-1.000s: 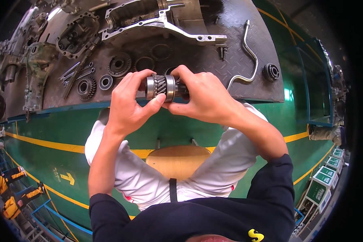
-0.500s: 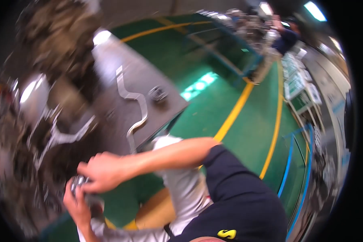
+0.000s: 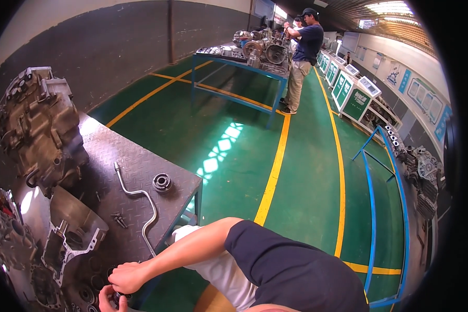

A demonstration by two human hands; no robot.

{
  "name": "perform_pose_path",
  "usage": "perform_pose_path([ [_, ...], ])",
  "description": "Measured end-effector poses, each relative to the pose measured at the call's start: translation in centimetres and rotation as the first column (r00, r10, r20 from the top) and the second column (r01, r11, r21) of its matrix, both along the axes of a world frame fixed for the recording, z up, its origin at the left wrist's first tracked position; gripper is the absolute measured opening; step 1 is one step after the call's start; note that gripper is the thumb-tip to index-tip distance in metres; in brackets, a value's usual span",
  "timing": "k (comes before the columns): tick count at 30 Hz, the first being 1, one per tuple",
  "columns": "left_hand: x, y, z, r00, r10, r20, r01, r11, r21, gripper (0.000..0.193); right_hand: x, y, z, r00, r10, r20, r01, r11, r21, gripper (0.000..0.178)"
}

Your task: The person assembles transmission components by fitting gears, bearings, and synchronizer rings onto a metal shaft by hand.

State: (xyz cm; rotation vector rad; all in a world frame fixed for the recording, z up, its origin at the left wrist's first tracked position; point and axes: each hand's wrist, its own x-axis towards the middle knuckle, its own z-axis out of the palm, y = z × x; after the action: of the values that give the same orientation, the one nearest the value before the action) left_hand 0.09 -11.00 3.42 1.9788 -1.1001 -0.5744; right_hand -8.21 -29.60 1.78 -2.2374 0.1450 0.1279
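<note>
My left hand (image 3: 110,299) is at the lower left, its fingers curled round a small dark round metal part (image 3: 118,297). Most of that part is hidden by fingers. My right hand (image 3: 128,277) bends over the same part from above, fingers closed against it. Both hands are by the near edge of a metal-topped workbench (image 3: 106,151). On the bench beyond them lie a cranked speed wrench (image 3: 135,192), a ring-shaped splined hub (image 3: 162,182) and a few small bolts (image 3: 119,220). An open cast housing (image 3: 91,247) stands left of the hands.
A large gearbox casing (image 3: 41,130) rises at the bench's far left, with more castings (image 3: 10,234) nearer. Across the green floor, a person (image 3: 308,41) stands at a blue-framed table (image 3: 239,62) of engine parts. A blue rail frame (image 3: 372,223) stands at right.
My view has swung and steadied, bringing more of the room into sight. Both hands appear lower in the picture, still together on the metal part.
</note>
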Motion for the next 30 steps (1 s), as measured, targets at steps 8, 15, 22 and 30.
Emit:
perform_pose_path([
  [8, -0.1, 0.1, 0.0, 0.947, -0.019, 0.321, 0.006, 0.999, 0.043, 0.063, 0.5, -0.6, 1.0, 0.999, -0.003, 0.044, 0.0, 0.999, 0.052, 0.044],
  [15, -2.0, -0.1, -0.8, 0.813, -0.008, 0.583, -0.121, 0.976, 0.181, 0.039, 0.6, 0.4, -0.7, 0.975, 0.189, 0.118, -0.155, 0.956, -0.25, 0.06],
  [22, -3.2, -0.3, -0.8, 0.668, 0.027, 0.744, -0.132, 0.988, 0.082, 0.031, 0.4, 0.7, -1.1, 0.957, 0.238, 0.166, -0.177, 0.931, -0.318, 0.052],
  [30, -2.3, 0.0, -1.8, 0.701, -0.049, 0.712, -0.146, 0.967, 0.211, 0.032, 1.6, 0.7, -2.9, 0.941, 0.268, 0.209, -0.201, 0.935, -0.294, 0.047],
])
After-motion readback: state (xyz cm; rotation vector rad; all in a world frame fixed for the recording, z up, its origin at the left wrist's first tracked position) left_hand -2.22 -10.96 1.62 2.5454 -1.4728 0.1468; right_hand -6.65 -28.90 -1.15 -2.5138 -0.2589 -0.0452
